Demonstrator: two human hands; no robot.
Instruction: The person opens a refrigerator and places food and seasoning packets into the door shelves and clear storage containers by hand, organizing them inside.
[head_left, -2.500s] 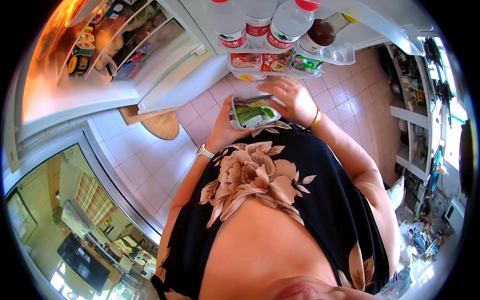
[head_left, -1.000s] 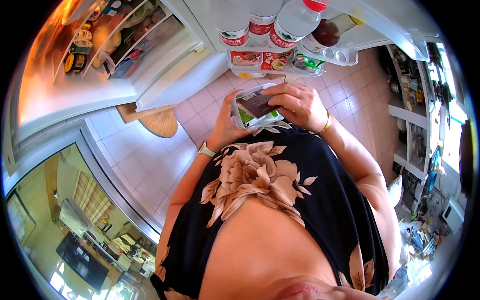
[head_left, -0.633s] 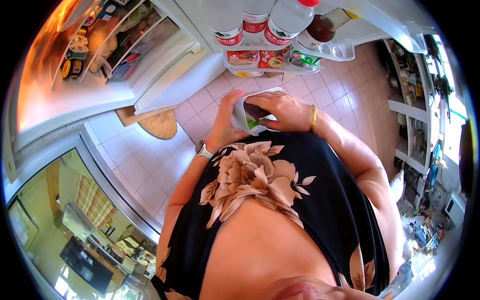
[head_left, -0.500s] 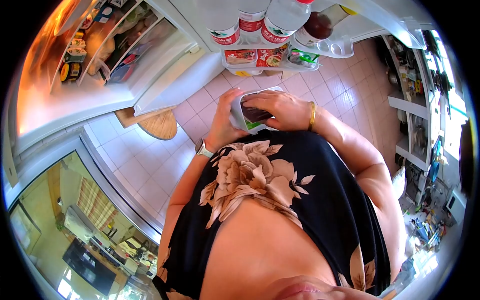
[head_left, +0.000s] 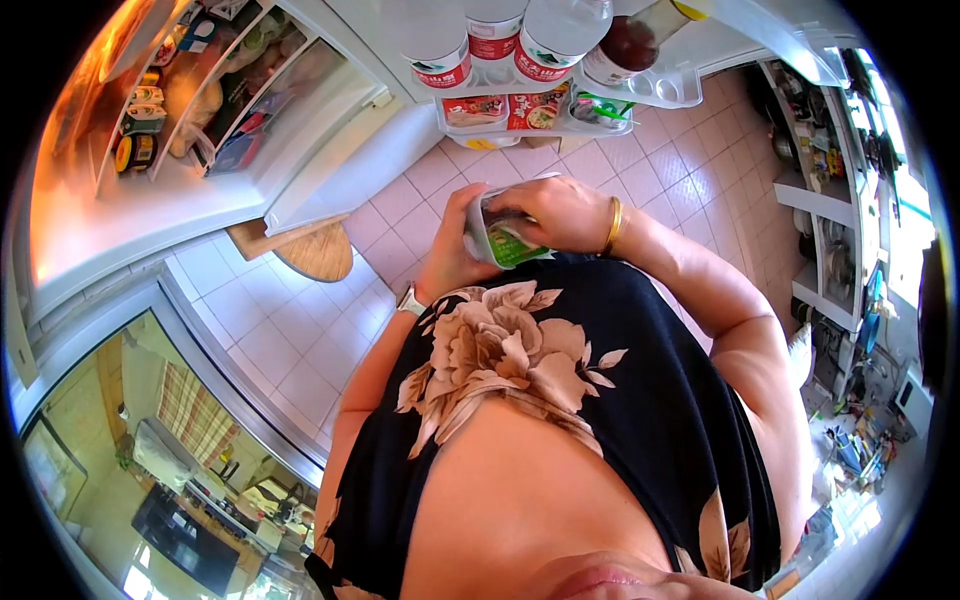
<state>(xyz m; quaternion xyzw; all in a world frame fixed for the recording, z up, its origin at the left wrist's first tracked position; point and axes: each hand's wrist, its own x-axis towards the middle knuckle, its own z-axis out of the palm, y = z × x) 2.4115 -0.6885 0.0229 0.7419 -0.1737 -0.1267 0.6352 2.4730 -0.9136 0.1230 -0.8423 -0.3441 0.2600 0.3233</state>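
In front of my waist, my left hand (head_left: 447, 240) is wrapped round the side of a white plastic container (head_left: 474, 238). My right hand (head_left: 568, 213) reaches over its far side with curled fingers inside the opening. A green packet (head_left: 508, 246) with pale print shows in the container, and those fingers are closed on its upper edge. The fingertips and the container's bottom are hidden.
Above my hands, an open fridge door shelf (head_left: 660, 92) carries large bottles (head_left: 548, 45) with red labels. A lower door bin (head_left: 470, 125) holds red packets (head_left: 535, 110). The lit fridge (head_left: 200, 110) stands left, near a round wooden board (head_left: 318, 250). Cluttered shelves (head_left: 830, 210) line the right.
My right fingers have shifted inside the container, and more of the green packet now shows. Both hands stay in nearly the same place. The view has moved slightly.
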